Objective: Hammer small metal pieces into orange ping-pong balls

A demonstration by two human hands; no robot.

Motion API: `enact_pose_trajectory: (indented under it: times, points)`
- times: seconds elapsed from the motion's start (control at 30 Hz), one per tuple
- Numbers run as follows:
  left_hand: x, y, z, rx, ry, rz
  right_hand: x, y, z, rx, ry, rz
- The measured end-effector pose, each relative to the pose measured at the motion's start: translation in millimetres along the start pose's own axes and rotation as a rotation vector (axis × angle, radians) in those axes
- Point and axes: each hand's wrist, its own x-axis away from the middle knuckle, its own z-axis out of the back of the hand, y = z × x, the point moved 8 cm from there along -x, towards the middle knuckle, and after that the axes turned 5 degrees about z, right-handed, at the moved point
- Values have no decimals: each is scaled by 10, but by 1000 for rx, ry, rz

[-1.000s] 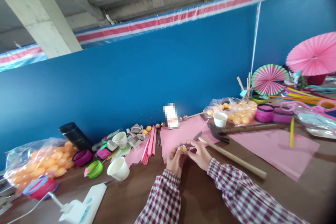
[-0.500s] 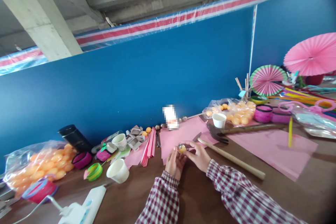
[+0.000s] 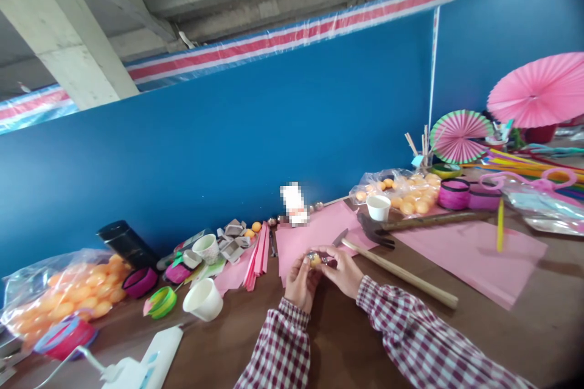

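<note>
Both my hands meet over the brown table [image 3: 347, 346], near a pink paper sheet [image 3: 310, 231]. My left hand [image 3: 298, 282] and my right hand [image 3: 340, 270] pinch a small orange ball [image 3: 314, 260] between their fingertips; something shiny clings to the ball. Both arms wear red and white checked sleeves. A hammer [image 3: 396, 276] with a long wooden handle lies just right of my right hand, its dark head [image 3: 374, 228] on the pink paper.
Bags of orange balls [image 3: 68, 295] [image 3: 401, 191], white paper cups [image 3: 203, 299] [image 3: 378, 206], coloured tape rolls [image 3: 162, 302], a white glue gun [image 3: 141, 364], folded pink strips [image 3: 258, 258], pink paper fans [image 3: 533, 88] and a blue partition [image 3: 228, 134] surround the work spot.
My hands stay together on the small ball and have turned it slightly. The view has shifted a little; nothing else on the table moved.
</note>
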Motion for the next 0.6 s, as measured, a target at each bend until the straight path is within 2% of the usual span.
enact_pose_trajectory:
  times: [0.27, 0.6]
  points:
    - [-5, -45, 24, 35, 37, 33, -3, 12, 19, 28, 5, -7]
    - [28, 7, -27, -14, 4, -2, -8, 12, 34, 93, 4, 12]
